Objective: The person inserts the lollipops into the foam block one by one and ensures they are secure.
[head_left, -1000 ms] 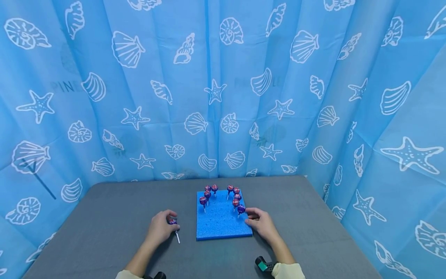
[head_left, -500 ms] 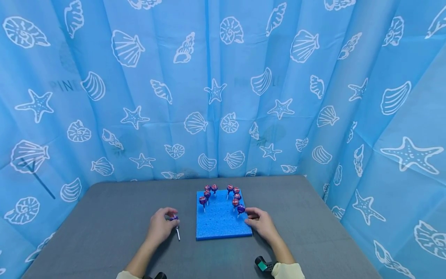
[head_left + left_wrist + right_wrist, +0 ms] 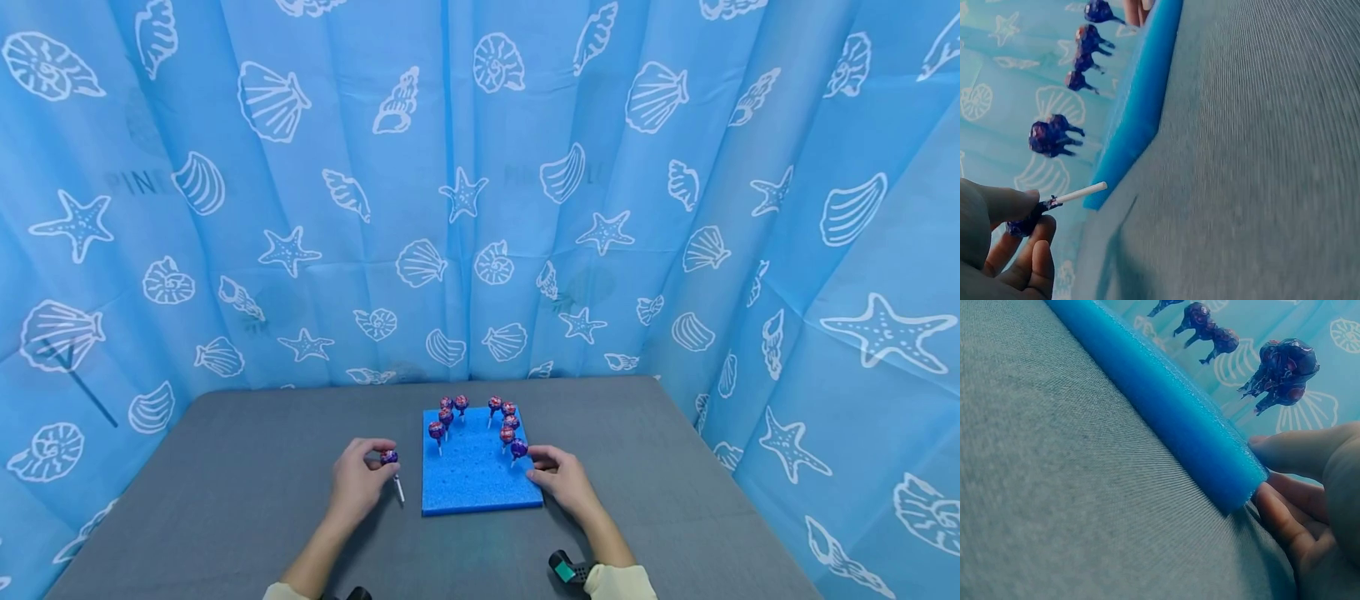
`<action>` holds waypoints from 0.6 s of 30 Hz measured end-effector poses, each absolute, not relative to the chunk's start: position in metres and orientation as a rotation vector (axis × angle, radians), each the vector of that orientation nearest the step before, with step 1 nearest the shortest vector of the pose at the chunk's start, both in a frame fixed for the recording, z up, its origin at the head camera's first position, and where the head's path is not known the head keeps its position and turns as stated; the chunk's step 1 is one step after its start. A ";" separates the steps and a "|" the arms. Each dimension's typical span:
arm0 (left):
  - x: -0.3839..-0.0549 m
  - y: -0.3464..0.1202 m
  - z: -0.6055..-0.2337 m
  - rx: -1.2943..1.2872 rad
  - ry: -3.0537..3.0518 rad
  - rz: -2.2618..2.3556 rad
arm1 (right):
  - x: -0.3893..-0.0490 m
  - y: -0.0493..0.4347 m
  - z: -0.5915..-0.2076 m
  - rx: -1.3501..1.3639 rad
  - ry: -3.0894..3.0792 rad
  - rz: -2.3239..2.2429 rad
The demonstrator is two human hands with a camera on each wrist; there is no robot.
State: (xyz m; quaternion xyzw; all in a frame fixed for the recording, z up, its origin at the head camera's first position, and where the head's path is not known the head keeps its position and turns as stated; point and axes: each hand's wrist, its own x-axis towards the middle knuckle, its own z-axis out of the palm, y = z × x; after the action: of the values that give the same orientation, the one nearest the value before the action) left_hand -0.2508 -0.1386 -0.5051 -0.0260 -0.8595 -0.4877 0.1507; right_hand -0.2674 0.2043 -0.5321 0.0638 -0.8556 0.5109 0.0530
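Observation:
My left hand [image 3: 356, 482] pinches a lollipop [image 3: 388, 457] by its purple wrapped head, between thumb and fingertips. Its white stick [image 3: 1082, 192] points down toward the table, left of a flat blue foam board [image 3: 472, 485]. At the board's right edge, my right hand [image 3: 567, 485] grips the foam, thumb [image 3: 1272, 449] over the top and fingers against the side. Several wrapped lollipops stand upright in the board: one group [image 3: 437, 431] along its back left, another along its right side, where a purple lollipop [image 3: 519, 448] is close to my right fingertips.
A grey cloth-covered table [image 3: 262, 467] lies under the board and both hands. Behind it and to the right hangs a blue curtain [image 3: 465, 250] with white shell prints. Small holes dot the front half of the foam. A black wrist device [image 3: 564, 568] sits by my right forearm.
My left hand has moved to the right and slightly away from me, carrying the lollipop closer to the foam board. The right hand stays at the board's edge.

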 end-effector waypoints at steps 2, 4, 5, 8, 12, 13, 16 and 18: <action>-0.251 -0.134 -0.504 -0.093 -2.450 -1.412 | -0.267 0.204 -0.532 0.196 -2.599 1.555; -0.252 -0.129 -0.504 -0.105 -2.424 -1.421 | -0.267 0.205 -0.532 0.196 -2.598 1.555; -0.252 -0.126 -0.503 -0.112 -2.409 -1.424 | -0.267 0.205 -0.532 0.196 -2.598 1.553; -0.253 -0.118 -0.502 -0.115 -2.366 -1.454 | -0.267 0.205 -0.533 0.198 -2.599 1.544; -0.255 -0.107 -0.501 -0.103 -2.322 -1.493 | -0.268 0.205 -0.533 0.204 -2.603 1.533; -0.256 -0.104 -0.501 -0.098 -2.313 -1.497 | -0.268 0.205 -0.533 0.205 -2.604 1.531; -0.257 -0.095 -0.500 -0.115 -2.271 -1.501 | -0.268 0.205 -0.534 0.203 -2.605 1.534; -0.258 -0.090 -0.500 -0.132 -2.247 -1.497 | -0.269 0.205 -0.534 0.199 -2.605 1.534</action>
State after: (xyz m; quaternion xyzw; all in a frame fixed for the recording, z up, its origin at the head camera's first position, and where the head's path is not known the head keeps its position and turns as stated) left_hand -0.2575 -0.0902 -0.5002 -0.0476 -0.8114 -0.5405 0.2173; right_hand -0.2689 0.2050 -0.5342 0.0655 -0.8584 0.5056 0.0561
